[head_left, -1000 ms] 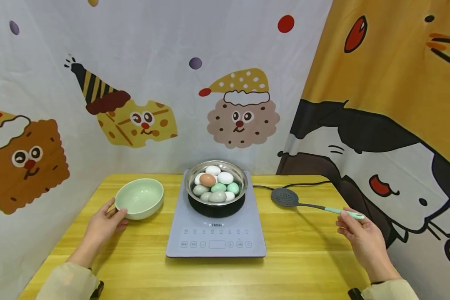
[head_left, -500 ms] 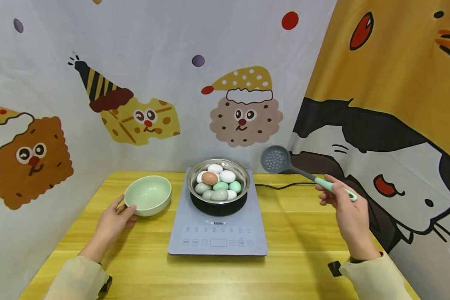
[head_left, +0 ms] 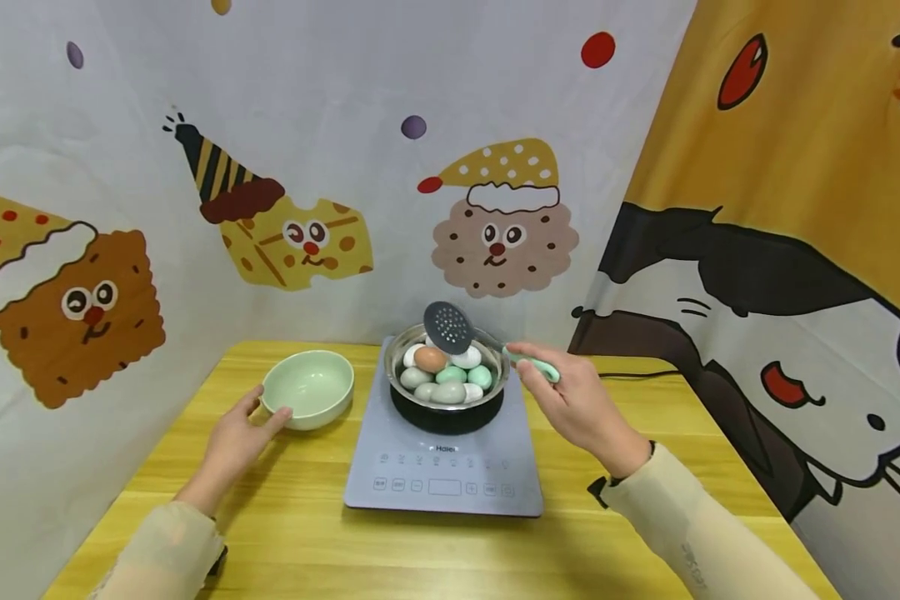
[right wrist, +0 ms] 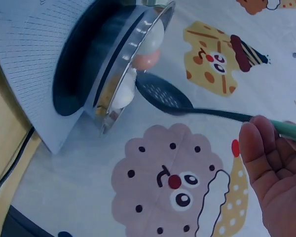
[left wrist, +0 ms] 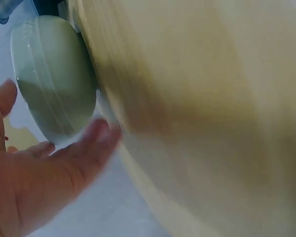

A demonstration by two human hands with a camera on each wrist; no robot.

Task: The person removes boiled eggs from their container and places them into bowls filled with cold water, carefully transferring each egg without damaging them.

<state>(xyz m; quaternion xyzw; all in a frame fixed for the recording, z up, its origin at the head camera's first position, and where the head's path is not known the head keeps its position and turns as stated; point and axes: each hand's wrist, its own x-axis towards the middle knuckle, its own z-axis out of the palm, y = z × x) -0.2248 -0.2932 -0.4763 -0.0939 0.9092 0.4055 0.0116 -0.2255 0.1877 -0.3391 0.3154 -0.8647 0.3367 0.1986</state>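
My right hand [head_left: 581, 408] grips the green handle of a grey slotted ladle [head_left: 448, 327], whose head hangs over the far side of a steel bowl [head_left: 504, 379] heaped with white, green and grey-green eggs and a brown one [head_left: 430, 359]. In the right wrist view the ladle's head [right wrist: 164, 93] is close above the eggs with nothing on it. A pale green bowl [head_left: 309, 389] stands to the left, and my left hand [head_left: 240, 442] rests at its near left side, fingers spread and thumb at the rim.
The steel bowl sits over a black base on a grey induction cooker [head_left: 445, 467] at the middle of the wooden table [head_left: 307, 533]. A black cable [head_left: 637, 375] runs right along the back. Patterned cloth [head_left: 330, 100] hangs behind.
My right hand has lifted the ladle from the table's right side and brought it left over the eggs. My left hand has stayed by the green bowl.
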